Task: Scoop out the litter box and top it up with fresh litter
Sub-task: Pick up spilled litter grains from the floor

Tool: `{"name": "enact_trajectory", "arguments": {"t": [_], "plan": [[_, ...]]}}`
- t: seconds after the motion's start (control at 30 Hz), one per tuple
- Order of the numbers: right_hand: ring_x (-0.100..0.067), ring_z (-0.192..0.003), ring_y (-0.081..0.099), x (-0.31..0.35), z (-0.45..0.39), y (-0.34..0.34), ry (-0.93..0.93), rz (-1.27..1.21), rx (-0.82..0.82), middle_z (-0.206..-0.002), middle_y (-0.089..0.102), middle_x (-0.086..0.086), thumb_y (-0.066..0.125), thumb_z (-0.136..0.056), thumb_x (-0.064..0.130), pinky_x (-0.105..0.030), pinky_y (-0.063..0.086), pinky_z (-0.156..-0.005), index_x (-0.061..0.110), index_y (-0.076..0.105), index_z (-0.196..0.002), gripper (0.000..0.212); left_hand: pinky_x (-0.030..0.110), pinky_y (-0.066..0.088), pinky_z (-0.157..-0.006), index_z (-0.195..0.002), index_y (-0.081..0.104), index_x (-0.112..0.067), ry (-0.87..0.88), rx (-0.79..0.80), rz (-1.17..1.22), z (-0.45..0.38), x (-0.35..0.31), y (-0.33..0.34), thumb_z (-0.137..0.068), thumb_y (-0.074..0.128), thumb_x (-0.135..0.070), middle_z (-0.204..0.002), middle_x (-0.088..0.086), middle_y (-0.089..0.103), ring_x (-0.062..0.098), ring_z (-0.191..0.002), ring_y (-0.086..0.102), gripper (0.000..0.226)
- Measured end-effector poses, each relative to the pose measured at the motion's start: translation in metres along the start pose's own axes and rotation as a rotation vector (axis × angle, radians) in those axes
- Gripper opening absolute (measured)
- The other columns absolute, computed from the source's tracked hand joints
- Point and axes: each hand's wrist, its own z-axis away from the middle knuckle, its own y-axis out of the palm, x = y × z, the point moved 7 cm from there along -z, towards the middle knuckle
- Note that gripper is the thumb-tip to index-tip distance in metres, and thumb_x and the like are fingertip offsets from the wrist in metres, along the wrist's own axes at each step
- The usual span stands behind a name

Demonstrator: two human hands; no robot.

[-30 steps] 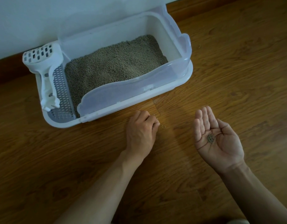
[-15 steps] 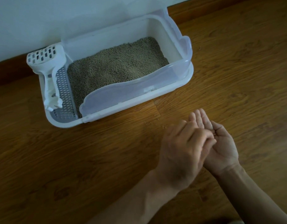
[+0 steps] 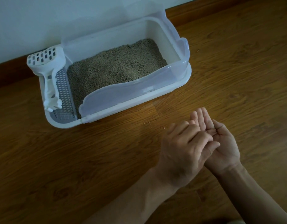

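Since 1 s ago, left hand (image 3: 184, 149) curled over open right palm (image 3: 223, 143); litter box (image 3: 186, 73) lengthwise along wall.

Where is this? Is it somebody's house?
Probably, yes: a room in a home with a cat. A litter box full of litter sits on a wooden floor against a white wall, with a white scoop resting at its end.

Two bare forearms, no sleeves visible up to frame edge. Left hand (image 3: 184, 147) and right hand (image 3: 220, 143) bare: no gloves, rings, watch or bracelets seen. Veins and tendon lines show on back of left hand; palm creases visible on right. Nails short, unpainted where seen.
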Motion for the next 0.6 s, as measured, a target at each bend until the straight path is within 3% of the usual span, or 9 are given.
{"name": "enact_trajectory", "arguments": {"t": [0.07, 0.17, 0.23, 0.3, 0.4, 0.6], "plan": [[-0.026, -0.122, 0.06, 0.006, -0.001, 0.006, -0.049, 0.01, 0.028, -0.123, 0.067, -0.016, 0.031, -0.1, 0.024, -0.042, 0.049, -0.1, 0.0, 0.066, -0.122, 0.048, 0.031, 0.043, -0.066, -0.08, 0.071, -0.01, -0.073, -0.036, 0.092, 0.002, 0.012, -0.008, -0.096, 0.065, -0.028, -0.073, 0.0, 0.062, 0.013, -0.071, 0.051, 0.025], [-0.022, -0.104, 0.071, 0.019, 0.001, 0.009, -0.172, -0.019, 0.029, -0.106, 0.075, -0.009, 0.041, -0.093, 0.02, -0.039, 0.061, -0.077, 0.004, 0.075, -0.105, 0.04, 0.028, 0.042, -0.06, -0.083, 0.068, -0.01, -0.26, -0.073, 0.095, 0.006, 0.056, -0.017, -0.1, 0.056, -0.03, -0.073, -0.004, 0.058, 0.01, -0.069, 0.048, 0.028], [-0.022, -0.103, 0.071, 0.021, 0.003, 0.011, -0.198, -0.021, 0.043, -0.105, 0.075, -0.009, 0.043, -0.092, 0.019, -0.04, 0.061, -0.076, 0.003, 0.075, -0.104, 0.038, 0.02, 0.039, -0.063, -0.091, 0.068, -0.013, -0.399, 0.011, -0.054, 0.01, 0.093, -0.016, -0.095, 0.061, -0.03, -0.08, -0.009, 0.055, 0.007, -0.074, 0.046, 0.018], [-0.021, -0.1, 0.072, 0.019, 0.004, 0.011, -0.216, 0.012, 0.011, -0.104, 0.075, -0.007, 0.043, -0.091, 0.02, -0.038, 0.061, -0.073, 0.004, 0.076, -0.102, 0.038, 0.022, 0.042, -0.066, -0.097, 0.071, -0.017, -0.461, 0.134, -0.203, 0.015, 0.123, -0.013, -0.089, 0.069, -0.027, -0.085, -0.009, 0.055, 0.008, -0.08, 0.047, 0.012], [-0.019, -0.097, 0.073, 0.017, 0.006, 0.021, -0.228, 0.029, 0.071, -0.102, 0.076, -0.005, 0.043, -0.091, 0.021, -0.036, 0.062, -0.069, 0.006, 0.077, -0.098, 0.039, 0.031, 0.05, -0.069, -0.098, 0.074, -0.018, -0.418, 0.244, -0.275, 0.018, 0.141, -0.009, -0.087, 0.074, -0.024, -0.085, -0.006, 0.055, 0.012, -0.084, 0.051, 0.013], [-0.018, -0.098, 0.072, 0.018, 0.004, 0.017, -0.237, 0.066, 0.04, -0.101, 0.076, -0.004, 0.035, -0.099, 0.026, -0.035, 0.061, -0.07, 0.007, 0.077, -0.098, 0.046, 0.032, 0.047, -0.067, -0.092, 0.071, -0.018, -0.285, 0.33, -0.357, 0.013, 0.139, 0.006, -0.089, 0.071, -0.025, -0.083, -0.004, 0.054, 0.017, -0.082, 0.049, 0.007]]}}
